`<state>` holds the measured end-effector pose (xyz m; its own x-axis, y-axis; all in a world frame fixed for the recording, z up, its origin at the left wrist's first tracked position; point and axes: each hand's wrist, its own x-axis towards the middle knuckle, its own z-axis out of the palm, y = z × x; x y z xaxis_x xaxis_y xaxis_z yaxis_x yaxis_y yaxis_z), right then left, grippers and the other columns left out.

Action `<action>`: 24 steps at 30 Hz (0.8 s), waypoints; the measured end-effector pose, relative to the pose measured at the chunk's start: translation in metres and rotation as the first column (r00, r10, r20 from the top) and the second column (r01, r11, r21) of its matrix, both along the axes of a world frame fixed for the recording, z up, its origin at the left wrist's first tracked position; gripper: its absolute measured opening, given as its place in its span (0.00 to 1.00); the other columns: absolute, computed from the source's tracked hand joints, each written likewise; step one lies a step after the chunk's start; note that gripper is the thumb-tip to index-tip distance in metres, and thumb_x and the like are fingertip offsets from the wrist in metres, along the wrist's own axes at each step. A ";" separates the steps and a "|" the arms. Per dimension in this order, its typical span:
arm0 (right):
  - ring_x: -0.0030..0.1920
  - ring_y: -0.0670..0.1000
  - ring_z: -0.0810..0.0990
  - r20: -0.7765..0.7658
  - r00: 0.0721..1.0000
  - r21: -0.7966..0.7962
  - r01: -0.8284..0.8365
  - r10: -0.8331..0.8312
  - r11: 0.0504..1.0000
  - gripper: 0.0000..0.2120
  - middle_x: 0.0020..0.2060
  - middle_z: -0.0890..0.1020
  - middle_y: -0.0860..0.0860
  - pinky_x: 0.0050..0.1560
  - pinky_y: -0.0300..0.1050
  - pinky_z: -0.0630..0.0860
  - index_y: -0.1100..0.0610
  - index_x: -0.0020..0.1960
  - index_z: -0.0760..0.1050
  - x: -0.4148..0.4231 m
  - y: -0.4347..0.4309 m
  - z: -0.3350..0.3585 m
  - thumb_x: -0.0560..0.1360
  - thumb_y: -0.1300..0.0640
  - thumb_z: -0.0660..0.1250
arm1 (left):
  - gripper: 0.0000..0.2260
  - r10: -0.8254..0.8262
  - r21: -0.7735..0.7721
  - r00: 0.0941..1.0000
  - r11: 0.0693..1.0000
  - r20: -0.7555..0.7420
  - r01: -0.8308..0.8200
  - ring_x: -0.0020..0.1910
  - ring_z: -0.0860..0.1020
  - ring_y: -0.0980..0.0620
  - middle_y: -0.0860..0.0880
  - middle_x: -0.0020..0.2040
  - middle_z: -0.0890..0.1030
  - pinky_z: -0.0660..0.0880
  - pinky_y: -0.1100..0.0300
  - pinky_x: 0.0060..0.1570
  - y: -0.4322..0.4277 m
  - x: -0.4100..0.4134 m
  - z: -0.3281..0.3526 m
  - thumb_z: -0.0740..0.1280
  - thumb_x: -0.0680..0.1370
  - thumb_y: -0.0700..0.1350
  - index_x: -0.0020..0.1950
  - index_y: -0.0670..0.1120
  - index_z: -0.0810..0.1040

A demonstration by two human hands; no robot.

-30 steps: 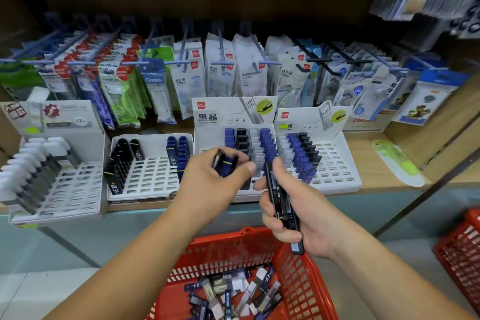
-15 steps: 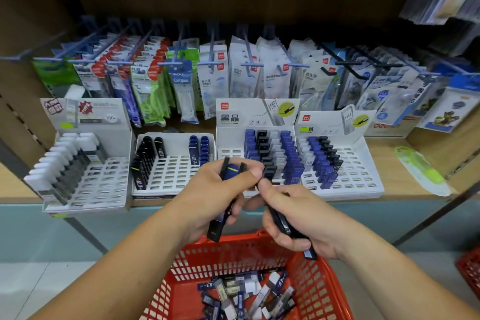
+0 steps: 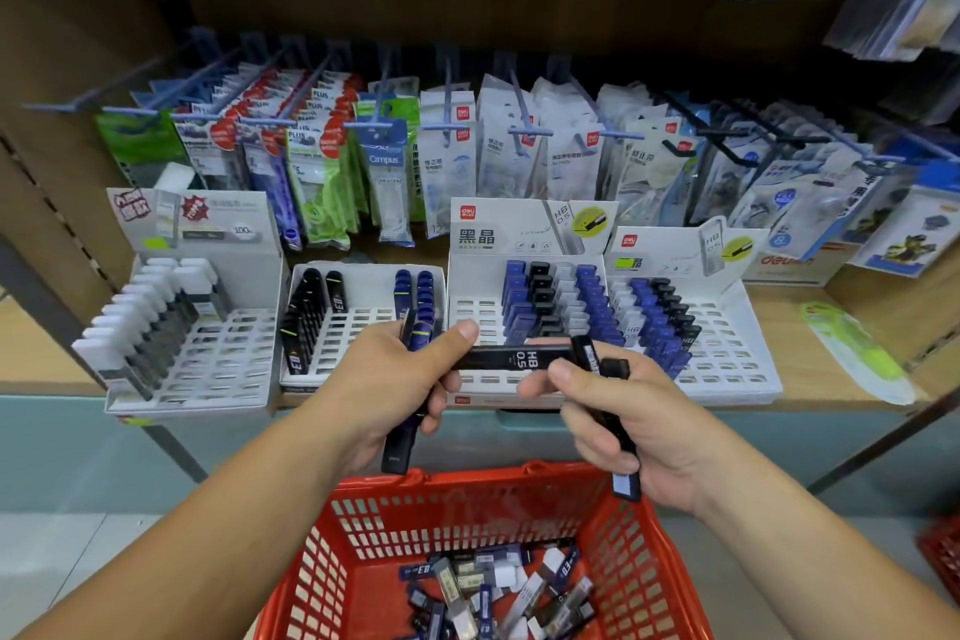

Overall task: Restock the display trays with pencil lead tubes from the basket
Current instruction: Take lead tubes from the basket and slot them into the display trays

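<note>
My left hand (image 3: 387,387) grips a bunch of dark blue and black lead tubes (image 3: 404,437), and its thumb pinches one end of a black tube marked HB 0.5 (image 3: 511,359) lying crosswise. My right hand (image 3: 618,424) holds several dark tubes (image 3: 621,463), with fingers at the other end of that black tube. Both hands hover above the red basket (image 3: 467,509), which holds several loose tubes (image 3: 498,592). Behind them on the shelf stand four white display trays: far left (image 3: 228,359), second (image 3: 358,327), third (image 3: 472,312) and right (image 3: 727,353), each partly filled.
Hanging packets of stationery (image 3: 467,156) fill the pegs behind the trays. A green-and-white correction tape (image 3: 852,353) lies on the wooden shelf (image 3: 810,369) at the right. Part of another red basket (image 3: 943,561) shows at the right edge.
A black HB 0.5 tube now lies crosswise between my two hands, pinched by my left thumb. Both hands have shifted slightly; the view has moved a little closer.
</note>
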<state>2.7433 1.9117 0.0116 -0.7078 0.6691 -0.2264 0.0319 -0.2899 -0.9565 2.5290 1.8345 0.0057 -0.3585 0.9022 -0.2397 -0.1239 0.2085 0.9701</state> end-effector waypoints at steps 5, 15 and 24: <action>0.19 0.49 0.55 0.030 0.989 0.024 0.142 -0.143 0.990 0.17 0.20 0.66 0.54 0.24 0.41 0.50 0.67 0.45 0.78 -0.006 0.002 -0.004 0.76 0.51 0.70 | 0.17 -0.143 -0.087 0.979 0.988 -0.144 0.131 0.21 0.69 0.50 0.47 0.25 0.75 0.68 0.59 0.24 -0.007 0.006 0.005 0.74 0.78 0.52 0.45 0.39 0.76; 0.20 0.47 0.63 0.109 0.992 0.056 0.050 -0.056 0.997 0.17 0.21 0.71 0.50 0.28 0.43 0.52 0.62 0.40 0.72 -0.035 -0.007 0.005 0.80 0.51 0.70 | 0.18 -0.260 0.029 0.818 0.947 -0.513 0.319 0.27 0.76 0.59 0.52 0.41 0.83 0.72 0.69 0.27 -0.012 0.010 0.029 0.74 0.78 0.37 0.62 0.57 0.80; 0.27 0.50 0.66 -0.094 0.979 -0.356 0.137 -0.181 0.924 0.11 0.31 0.74 0.53 0.23 0.38 0.52 0.60 0.56 0.76 -0.044 0.008 0.005 0.80 0.55 0.61 | 0.07 0.050 0.176 0.721 0.979 -0.691 0.101 0.30 0.79 0.61 0.58 0.43 0.83 0.77 0.66 0.34 0.031 -0.016 0.051 0.73 0.79 0.41 0.55 0.51 0.82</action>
<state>2.6992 1.9197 0.0168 -0.6357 0.6705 -0.3825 -0.1532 -0.5952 -0.7888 2.5133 1.8659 0.0562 -0.3317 0.9128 0.2383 0.5970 0.0075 0.8022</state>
